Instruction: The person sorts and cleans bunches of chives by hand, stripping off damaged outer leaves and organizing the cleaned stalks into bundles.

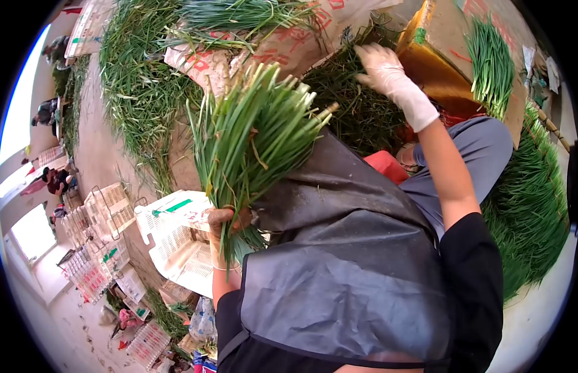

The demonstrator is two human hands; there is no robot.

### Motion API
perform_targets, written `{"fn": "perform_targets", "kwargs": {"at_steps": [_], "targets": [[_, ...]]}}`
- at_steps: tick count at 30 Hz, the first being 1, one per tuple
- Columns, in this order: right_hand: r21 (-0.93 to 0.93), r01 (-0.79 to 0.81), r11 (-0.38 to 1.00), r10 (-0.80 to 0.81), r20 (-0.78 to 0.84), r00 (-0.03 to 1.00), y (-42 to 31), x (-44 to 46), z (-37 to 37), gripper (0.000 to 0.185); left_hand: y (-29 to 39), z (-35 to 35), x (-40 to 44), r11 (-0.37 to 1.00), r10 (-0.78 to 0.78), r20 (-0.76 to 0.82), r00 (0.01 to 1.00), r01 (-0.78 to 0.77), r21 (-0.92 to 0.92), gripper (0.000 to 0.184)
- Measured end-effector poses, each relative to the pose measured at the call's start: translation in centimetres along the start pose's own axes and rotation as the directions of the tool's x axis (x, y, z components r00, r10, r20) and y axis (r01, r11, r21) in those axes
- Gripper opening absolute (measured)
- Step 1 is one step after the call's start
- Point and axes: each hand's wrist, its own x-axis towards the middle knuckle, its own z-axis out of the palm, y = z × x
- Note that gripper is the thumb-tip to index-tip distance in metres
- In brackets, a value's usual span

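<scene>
My left hand [230,219], in a soiled glove, is wrapped round the narrow end of a large bunch of green stalks [255,133]. The bunch fans out upward, its pale cut ends at the top. My right hand [379,67], in a pale thin glove, is held away from the bunch with its fingers apart and nothing in them. It is over a dark heap of loose greens [348,102], beside a yellow-sided box [416,53]. A dark apron [351,267] covers my lap.
A white plastic crate [177,239] stands by my left forearm. Loose greens [137,81] cover the floor at upper left. More stalks lie on printed sacking [289,40], on the box top [491,65] and in a long pile [531,199] at right. Several people are far left.
</scene>
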Motion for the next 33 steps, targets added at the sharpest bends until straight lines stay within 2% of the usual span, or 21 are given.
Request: {"fn": "perform_targets", "kwargs": {"at_steps": [1,2,4,5,6,7,8,10,11,12,15,19,22,23,25,26,28,30,31,32,33], "targets": [[0.335,0.106,0.936,-0.091,-0.059,0.994,-1.4,0.6,-1.7,0.06,0.2,0.6,0.1,0.987,0.011,0.024,1.0,-0.015,0.157,0.039],[0.624,0.211,0.752,-0.159,-0.139,0.977,-2.9,0.9,-3.2,0.062,0.2,1.0,0.0,0.951,0.016,0.043,0.999,-0.029,0.308,0.038],[0.893,0.301,0.334,-0.194,-0.247,0.949,-8.5,-1.7,-9.7,0.055,0.8,2.8,0.2,0.941,-0.005,0.081,0.997,-0.023,0.337,0.04],[0.957,0.153,0.247,-0.333,-0.064,0.941,-7.7,-0.4,-8.6,0.05,1.6,4.9,-0.2,0.838,-0.052,-0.028,0.998,0.059,0.542,0.048],[0.983,-0.009,0.185,-0.477,0.098,0.873,-6.9,1.1,-7.0,0.046,2.0,6.1,-0.1,0.69,-0.064,-0.137,0.988,0.143,0.71,0.056],[0.994,0.087,0.06,-0.479,-0.048,0.877,-7.6,0.7,-6.4,0.04,2.4,6.1,0.1,0.643,-0.09,-0.178,0.98,0.193,0.741,0.053],[0.996,0.058,0.074,-0.574,-0.005,0.819,-6.9,0.9,-6.4,0.041,2.8,6.4,0.3,0.642,-0.088,-0.173,0.981,0.189,0.743,0.053],[0.999,0.032,0.039,-0.517,-0.007,0.856,-6.6,-0.2,-6.1,0.04,3.4,6.9,0.1,0.57,-0.089,-0.127,0.988,0.155,0.807,0.047],[0.997,0.011,-0.079,-0.533,-0.052,0.844,-6.9,-0.4,-5.8,0.038,3.4,6.7,0.2,0.598,-0.083,-0.102,0.991,0.132,0.791,0.043],[0.997,0.006,-0.081,-0.528,-0.048,0.848,-6.9,-0.9,-5.2,0.038,3.3,6.8,0.2,0.596,-0.091,-0.104,0.99,0.138,0.791,0.043],[0.94,-0.051,-0.338,-0.339,-0.071,0.938,-7.1,-2.0,-4.9,0.038,3.4,8.2,0.8,0.591,-0.092,-0.173,0.981,0.193,0.783,0.036],[0.858,-0.063,-0.51,-0.135,-0.007,0.991,-7.2,-3.0,-4.8,0.042,3.5,8.4,1.3,0.602,-0.137,-0.167,0.976,0.216,0.769,0.036],[0.783,-0.098,-0.615,-0.105,0.042,0.994,-5.8,-2.7,-4.0,0.036,2.9,8.5,1.3,0.567,-0.104,-0.168,0.98,0.197,0.8,0.036],[0.783,-0.098,-0.614,-0.106,0.042,0.993,-5.5,-2.8,-4.0,0.036,2.7,7.9,1.3,0.571,-0.097,-0.171,0.981,0.195,0.797,0.037],[0.888,0.032,-0.458,-0.069,-0.071,0.995,-4.7,-3.1,-4.7,0.035,2.4,7.1,1.2,0.548,-0.076,-0.177,0.981,0.189,0.815,0.038],[0.806,0.083,-0.586,-0.022,-0.118,0.993,-3.5,-3.1,-5.5,0.034,2.3,6.7,1.2,0.527,-0.053,-0.183,0.982,0.183,0.83,0.04],[0.691,0.272,-0.669,0.158,-0.225,0.961,1.2,-1.8,-4.0,0.033,2.4,6.0,0.8,0.562,-0.086,-0.166,0.982,0.185,0.806,0.046],[0.968,0.14,-0.21,0.269,-0.081,0.96,3.4,-1.7,-4.5,0.031,2.3,5.3,0.4,0.568,-0.04,-0.197,0.98,0.185,0.802,0.05],[0.963,-0.013,0.27,0.146,-0.027,0.989,3.5,-1.3,-3.9,0.038,2.2,4.7,0.3,0.574,-0.025,-0.203,0.979,0.18,0.799,0.053],[0.71,-0.279,0.646,0.228,0.168,0.959,3.2,-1.7,-3.0,0.041,2.2,4.7,0.2,0.575,-0.024,-0.202,0.979,0.178,0.799,0.053],[0.777,-0.18,0.604,0.088,0.16,0.983,2.0,-2.1,-2.8,0.045,2.0,5.0,0.3,0.579,-0.018,-0.185,0.983,0.161,0.799,0.052]]}}
